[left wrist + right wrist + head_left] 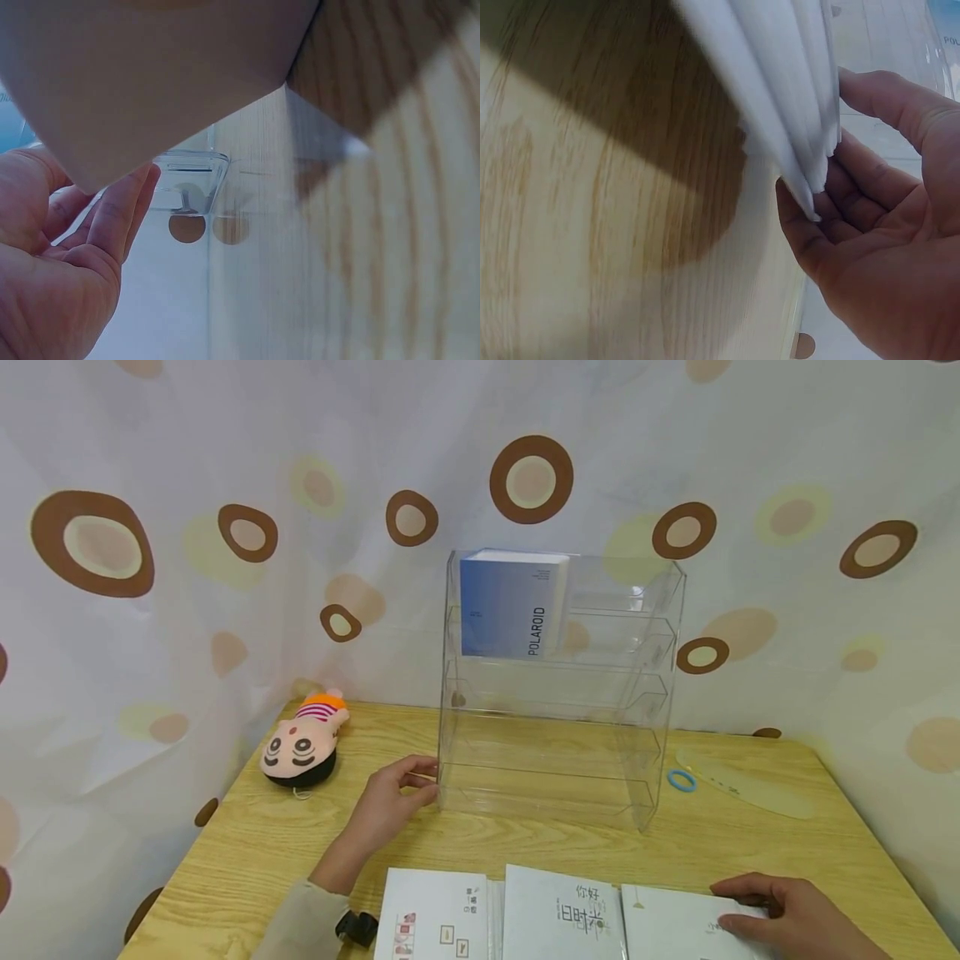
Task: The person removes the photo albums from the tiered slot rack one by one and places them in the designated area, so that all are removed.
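Note:
My left hand is at the lower left edge of a clear tiered acrylic rack, fingers loosely extended and fingertips right at its side panel. In the left wrist view the same hand appears partly behind a pale flat-sided thing close to the camera. At the front right, my right hand grips the right edge of a stack of white booklets. The right wrist view shows the thumb on one side of these layered booklets and curled fingers beneath. Beside them lie a middle white booklet and a left one.
A blue-and-white POLAROID box stands in the rack's top tier, on the left. To the left lies a plush doll. Right of the rack are a blue ring and a translucent strip. A dotted curtain hangs behind the wooden table.

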`<act>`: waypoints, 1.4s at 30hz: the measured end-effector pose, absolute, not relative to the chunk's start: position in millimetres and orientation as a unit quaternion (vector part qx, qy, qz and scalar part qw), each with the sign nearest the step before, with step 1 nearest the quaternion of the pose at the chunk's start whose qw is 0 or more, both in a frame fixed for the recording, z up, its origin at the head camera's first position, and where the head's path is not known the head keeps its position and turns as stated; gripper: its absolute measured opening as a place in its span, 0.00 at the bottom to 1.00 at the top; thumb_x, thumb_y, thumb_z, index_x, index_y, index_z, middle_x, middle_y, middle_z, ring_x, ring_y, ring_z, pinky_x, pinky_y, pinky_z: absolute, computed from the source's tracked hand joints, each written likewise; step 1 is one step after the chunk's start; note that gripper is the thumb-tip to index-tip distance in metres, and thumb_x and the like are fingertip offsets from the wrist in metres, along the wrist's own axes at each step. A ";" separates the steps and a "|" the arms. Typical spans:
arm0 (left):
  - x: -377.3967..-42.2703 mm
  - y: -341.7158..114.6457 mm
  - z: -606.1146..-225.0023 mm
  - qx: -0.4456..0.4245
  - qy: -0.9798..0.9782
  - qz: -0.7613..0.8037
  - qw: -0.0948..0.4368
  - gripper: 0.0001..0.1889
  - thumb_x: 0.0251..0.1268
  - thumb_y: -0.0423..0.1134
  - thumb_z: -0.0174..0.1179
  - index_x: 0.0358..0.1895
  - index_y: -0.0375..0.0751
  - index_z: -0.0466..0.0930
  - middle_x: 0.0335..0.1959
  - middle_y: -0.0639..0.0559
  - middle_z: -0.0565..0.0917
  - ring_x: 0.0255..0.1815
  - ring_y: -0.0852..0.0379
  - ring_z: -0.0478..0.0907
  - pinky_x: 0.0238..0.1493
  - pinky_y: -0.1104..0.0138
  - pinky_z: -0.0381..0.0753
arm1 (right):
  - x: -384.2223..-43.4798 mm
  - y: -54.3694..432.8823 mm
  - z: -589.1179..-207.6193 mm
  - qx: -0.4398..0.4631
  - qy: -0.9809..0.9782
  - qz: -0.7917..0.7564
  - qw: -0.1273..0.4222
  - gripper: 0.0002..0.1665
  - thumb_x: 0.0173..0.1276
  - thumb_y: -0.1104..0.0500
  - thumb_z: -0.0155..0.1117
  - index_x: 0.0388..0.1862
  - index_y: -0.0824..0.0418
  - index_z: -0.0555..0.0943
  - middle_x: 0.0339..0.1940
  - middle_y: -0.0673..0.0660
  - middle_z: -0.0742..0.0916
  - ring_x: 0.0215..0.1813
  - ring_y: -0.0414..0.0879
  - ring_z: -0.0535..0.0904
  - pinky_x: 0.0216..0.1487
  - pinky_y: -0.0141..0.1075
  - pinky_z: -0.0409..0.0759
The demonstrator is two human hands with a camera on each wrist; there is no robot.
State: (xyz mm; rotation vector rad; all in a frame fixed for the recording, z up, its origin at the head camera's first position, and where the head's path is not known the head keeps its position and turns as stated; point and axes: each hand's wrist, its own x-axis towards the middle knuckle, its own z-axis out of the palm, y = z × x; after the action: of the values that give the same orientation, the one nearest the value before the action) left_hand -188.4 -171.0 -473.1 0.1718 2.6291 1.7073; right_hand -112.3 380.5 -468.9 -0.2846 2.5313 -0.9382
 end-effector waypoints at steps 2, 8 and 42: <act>-188.4 -171.1 -473.0 0.056 0.837 0.544 0.001 0.22 0.78 0.32 0.71 0.71 0.39 0.85 0.63 0.45 0.91 0.59 0.49 0.89 0.49 0.67 0.89 | -112.6 381.2 -470.2 -0.101 0.912 -0.338 0.210 0.25 0.83 0.52 0.71 0.68 0.67 0.87 0.60 0.57 0.94 0.50 0.16 0.79 0.48 0.27 0.84; -188.6 -170.6 -471.9 0.058 0.839 0.541 0.001 0.22 0.78 0.32 0.71 0.72 0.39 0.85 0.63 0.46 0.91 0.60 0.49 0.89 0.49 0.67 0.89 | -113.7 383.8 -473.6 -0.083 0.903 -0.357 0.223 0.28 0.82 0.50 0.72 0.69 0.69 0.86 0.61 0.61 0.93 0.48 0.17 0.81 0.48 0.28 0.85; -187.7 -171.7 -473.3 0.055 0.835 0.548 0.003 0.21 0.78 0.32 0.70 0.71 0.39 0.85 0.62 0.44 0.91 0.59 0.49 0.89 0.51 0.65 0.89 | -114.6 388.1 -480.7 -0.065 0.896 -0.381 0.218 0.32 0.82 0.50 0.73 0.71 0.72 0.83 0.63 0.65 0.93 0.48 0.18 0.81 0.48 0.28 0.86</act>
State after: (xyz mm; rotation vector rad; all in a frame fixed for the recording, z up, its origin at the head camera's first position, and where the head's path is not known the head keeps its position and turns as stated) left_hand -187.7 -171.7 -473.3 0.1734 2.6175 1.7179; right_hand -114.6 388.1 -480.7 -0.1790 2.4815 -1.0538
